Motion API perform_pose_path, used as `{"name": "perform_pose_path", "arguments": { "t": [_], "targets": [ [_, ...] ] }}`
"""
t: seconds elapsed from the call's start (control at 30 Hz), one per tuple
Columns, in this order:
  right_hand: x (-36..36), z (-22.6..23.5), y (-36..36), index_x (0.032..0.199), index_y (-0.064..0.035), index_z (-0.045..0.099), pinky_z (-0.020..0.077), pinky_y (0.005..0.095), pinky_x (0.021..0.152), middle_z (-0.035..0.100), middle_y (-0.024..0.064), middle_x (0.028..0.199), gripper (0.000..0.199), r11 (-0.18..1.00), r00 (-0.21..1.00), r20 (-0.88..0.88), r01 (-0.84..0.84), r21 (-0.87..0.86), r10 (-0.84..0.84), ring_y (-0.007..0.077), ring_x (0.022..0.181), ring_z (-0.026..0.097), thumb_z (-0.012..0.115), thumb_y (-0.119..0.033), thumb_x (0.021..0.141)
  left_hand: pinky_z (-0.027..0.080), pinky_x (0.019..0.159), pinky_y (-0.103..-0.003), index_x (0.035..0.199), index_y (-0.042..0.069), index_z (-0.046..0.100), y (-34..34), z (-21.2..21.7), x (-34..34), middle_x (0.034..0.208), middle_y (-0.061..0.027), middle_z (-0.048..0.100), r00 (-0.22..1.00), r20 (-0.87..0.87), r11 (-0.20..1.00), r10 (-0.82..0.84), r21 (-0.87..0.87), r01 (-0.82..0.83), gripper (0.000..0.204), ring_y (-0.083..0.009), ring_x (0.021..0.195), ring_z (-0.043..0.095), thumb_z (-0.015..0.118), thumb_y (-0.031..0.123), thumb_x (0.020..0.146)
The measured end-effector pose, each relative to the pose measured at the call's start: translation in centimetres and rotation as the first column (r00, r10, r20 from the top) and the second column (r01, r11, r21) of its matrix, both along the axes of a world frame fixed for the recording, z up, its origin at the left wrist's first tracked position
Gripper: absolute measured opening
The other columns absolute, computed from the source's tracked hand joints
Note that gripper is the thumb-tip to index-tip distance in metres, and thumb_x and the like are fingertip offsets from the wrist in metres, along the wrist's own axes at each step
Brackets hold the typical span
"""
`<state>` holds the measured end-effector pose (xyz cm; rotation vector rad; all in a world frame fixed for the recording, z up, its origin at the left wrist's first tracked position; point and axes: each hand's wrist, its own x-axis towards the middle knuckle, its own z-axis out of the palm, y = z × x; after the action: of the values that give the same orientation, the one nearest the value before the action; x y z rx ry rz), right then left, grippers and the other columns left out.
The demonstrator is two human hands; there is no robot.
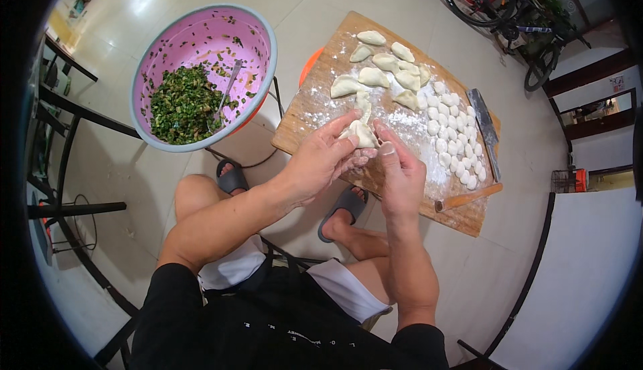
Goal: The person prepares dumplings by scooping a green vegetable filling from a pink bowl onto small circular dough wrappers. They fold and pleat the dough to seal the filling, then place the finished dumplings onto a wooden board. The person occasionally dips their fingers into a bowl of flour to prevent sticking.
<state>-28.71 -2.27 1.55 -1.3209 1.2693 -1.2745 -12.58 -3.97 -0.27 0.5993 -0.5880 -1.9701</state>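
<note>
**A:** What is at the centre?

**B:** A dumpling (pixel 362 133), pale dough, pinched between two bare hands just above the near edge of a wooden board (pixel 469 217). The left hand (pixel 321 159) comes in from seven o'clock, fingers curled and closed around the dumpling's left side. The right hand (pixel 400 176) rises from five o'clock, thumb and fingertips gripping its right edge.

**A:** And around that?

**B:** On the floured board, at twelve o'clock from the hands, lie finished dumplings (pixel 385 68) in loose rows. At two o'clock sits a cluster of small dough pieces (pixel 452 135). Beyond them, at three o'clock, a knife (pixel 485 129) lies along the board's edge, and a wooden rolling pin (pixel 467 198) rests at four o'clock.

**A:** Anything further out?

**B:** At ten o'clock, well apart from the hands, a pink bowl (pixel 258 32) holds chopped green filling (pixel 182 105) with a spoon (pixel 226 94) standing in it. Below are the person's bare knees and dark sandals (pixel 232 178) on a tiled floor.
</note>
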Motion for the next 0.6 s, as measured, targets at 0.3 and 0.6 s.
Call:
{"name": "perform_pose_path", "arguments": {
  "t": [0.3, 0.6],
  "targets": [
    [0.9, -0.7, 0.8, 0.108, 0.0046, 0.074, 0.0475, 0.0346, 0.101, 0.068, 0.0192, 0.124, 0.019, 0.989, 0.983, -0.139, 0.106, -0.104, -0.12, 0.0238, 0.116, 0.063, 0.064, -0.005, 0.095, 0.053, 0.096, -0.03, 0.15, -0.004, 0.036, 0.4, -1.5, -0.8, 0.13, -0.0112, 0.06, 0.995, 0.081, 0.998, -0.062, 0.004, 0.062, 0.051, -0.0149, 0.113, 0.061, 0.046, 0.024, 0.109],
    [-5.4, 1.2, -1.9, 0.116, 0.0022, 0.072, 0.0477, 0.025, 0.074, 0.069, 0.0034, 0.09, 0.037, 0.902, 0.891, -0.164, 0.431, 0.006, -0.424, 0.0074, 0.08, 0.055, 0.061, -0.03, 0.101, 0.054, 0.081, -0.024, 0.133, -0.007, 0.056, -3.3, 0.9, -3.4, 0.11, -0.0093, 0.07, 0.872, 0.488, 0.94, 0.03, -0.312, 0.142, 0.043, -0.0105, 0.097, 0.067, 0.064, 0.008, 0.094]
  ]
}}
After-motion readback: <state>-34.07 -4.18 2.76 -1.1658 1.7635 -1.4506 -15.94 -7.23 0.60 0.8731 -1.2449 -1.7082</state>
